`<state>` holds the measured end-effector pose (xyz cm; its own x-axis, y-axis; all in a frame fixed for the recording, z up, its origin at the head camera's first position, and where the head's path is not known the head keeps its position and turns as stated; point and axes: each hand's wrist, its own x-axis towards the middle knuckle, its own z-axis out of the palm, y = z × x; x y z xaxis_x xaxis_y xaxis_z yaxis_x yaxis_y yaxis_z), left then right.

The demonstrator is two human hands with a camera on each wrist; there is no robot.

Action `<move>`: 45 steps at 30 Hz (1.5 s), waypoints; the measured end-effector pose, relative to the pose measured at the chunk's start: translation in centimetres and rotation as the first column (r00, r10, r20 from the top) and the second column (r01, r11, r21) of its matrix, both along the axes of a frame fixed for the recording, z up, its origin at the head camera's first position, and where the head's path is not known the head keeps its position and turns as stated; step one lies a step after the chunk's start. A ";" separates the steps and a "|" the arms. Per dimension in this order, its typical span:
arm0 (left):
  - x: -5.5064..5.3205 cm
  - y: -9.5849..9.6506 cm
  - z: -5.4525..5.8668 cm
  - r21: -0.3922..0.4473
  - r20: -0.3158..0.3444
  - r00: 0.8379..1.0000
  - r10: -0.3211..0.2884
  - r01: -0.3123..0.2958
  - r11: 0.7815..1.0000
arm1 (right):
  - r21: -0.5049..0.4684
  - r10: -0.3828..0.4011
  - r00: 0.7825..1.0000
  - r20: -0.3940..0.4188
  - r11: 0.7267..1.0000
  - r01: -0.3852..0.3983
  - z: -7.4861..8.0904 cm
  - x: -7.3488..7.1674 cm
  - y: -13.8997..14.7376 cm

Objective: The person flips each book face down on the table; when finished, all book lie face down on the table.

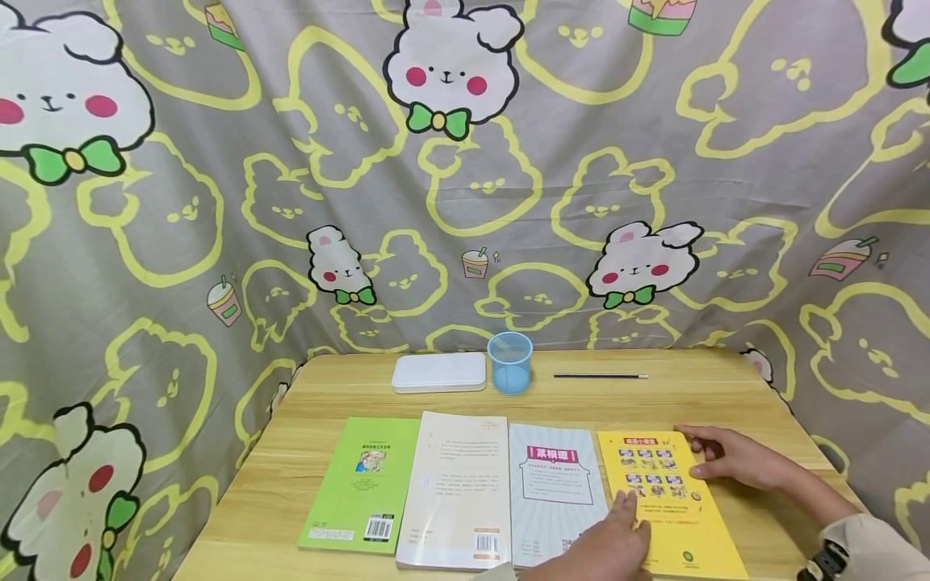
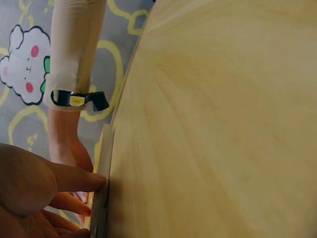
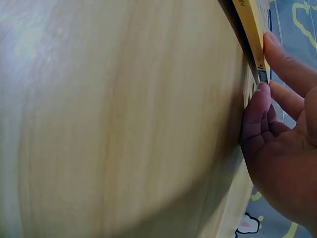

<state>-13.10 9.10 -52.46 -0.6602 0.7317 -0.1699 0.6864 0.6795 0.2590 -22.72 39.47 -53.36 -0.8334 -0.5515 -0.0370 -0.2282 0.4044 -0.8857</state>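
Note:
A yellow book (image 1: 672, 516) with small pictures on its cover lies rightmost in a row of books on the table. My right hand (image 1: 737, 460) grips its far right corner, thumb at the side edge. In the right wrist view, the fingertips meet the book's (image 3: 254, 34) corner. My left hand (image 1: 599, 545) touches the book's near left part and overlaps the light blue book (image 1: 555, 476) beside it. The left thumb (image 2: 81, 179) reaches straight to a book edge in the left wrist view. Left of these lie a cream book (image 1: 454, 500) and a green book (image 1: 363, 492).
Behind the books stand a white case (image 1: 439, 373) and a translucent blue cup (image 1: 510, 367). A dark pencil (image 1: 599, 376) lies right of the cup. A patterned curtain (image 1: 450, 202) surrounds the wooden table (image 1: 349, 395) at the back and sides.

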 end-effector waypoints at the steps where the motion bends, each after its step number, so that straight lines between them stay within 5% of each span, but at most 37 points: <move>1: 0.0 0.0 0.1 -0.001 0.004 1.000 -0.001 0.001 1.000 | 0.008 -0.008 1.000 0.001 1.000 0.008 0.0 0.0 0.0; 23: 0.6 -0.9 0.9 0.007 -0.030 0.999 -0.021 0.021 1.000 | 0.148 -0.030 0.999 -0.045 0.988 0.036 0.5 0.2 -0.9; 36: 0.3 -2.0 0.7 0.112 0.055 0.998 -0.029 0.023 0.993 | 0.140 -0.031 0.999 -0.014 0.990 0.032 0.6 0.2 -1.0; 41: 0.4 -2.8 1.8 0.133 0.059 0.998 -0.017 0.009 0.991 | 0.154 -0.055 0.997 -0.061 0.986 0.063 0.5 0.4 -1.1; 45: 0.4 -4.0 2.7 0.149 0.042 0.999 0.004 -0.010 0.989 | 0.230 -0.127 0.980 -0.154 0.960 0.160 0.5 1.0 -1.6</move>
<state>-12.71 5.07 -49.80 -0.6598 0.7463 -0.0870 0.6683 0.6359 0.3860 -21.73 37.89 -52.87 -0.9094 -0.4147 -0.0336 -0.2644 0.6383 -0.7229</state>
